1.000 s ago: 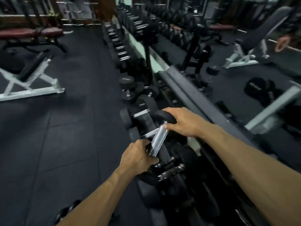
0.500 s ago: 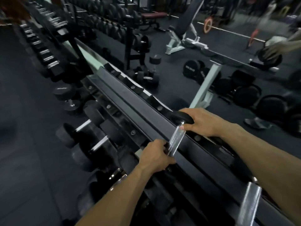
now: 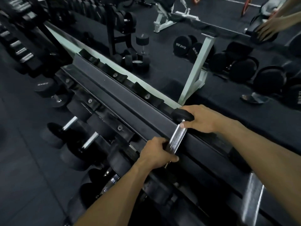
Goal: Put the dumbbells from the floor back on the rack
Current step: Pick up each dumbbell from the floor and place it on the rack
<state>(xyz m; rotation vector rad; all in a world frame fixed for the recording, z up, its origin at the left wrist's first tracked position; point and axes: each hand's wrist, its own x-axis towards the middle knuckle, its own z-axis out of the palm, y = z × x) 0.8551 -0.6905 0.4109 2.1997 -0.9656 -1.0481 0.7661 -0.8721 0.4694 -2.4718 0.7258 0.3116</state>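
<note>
Two hands carry one black rubber-ended dumbbell with a knurled steel handle (image 3: 177, 139) across the long dark metal rack's top rail (image 3: 123, 97): the left hand (image 3: 156, 154) grips its near end, the right hand (image 3: 202, 119) clasps the far head, beside the rail's back edge.

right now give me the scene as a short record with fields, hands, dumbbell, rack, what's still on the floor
left hand: left hand grips the near end of the dumbbell
right hand: right hand holds the far head
dumbbell: dumbbell lies across the top tier, chrome handle showing between the hands
rack: rack has empty saddles on the top tier, dumbbells stored below
floor: upright dumbbell stands by the rack
status: not yet released
</note>
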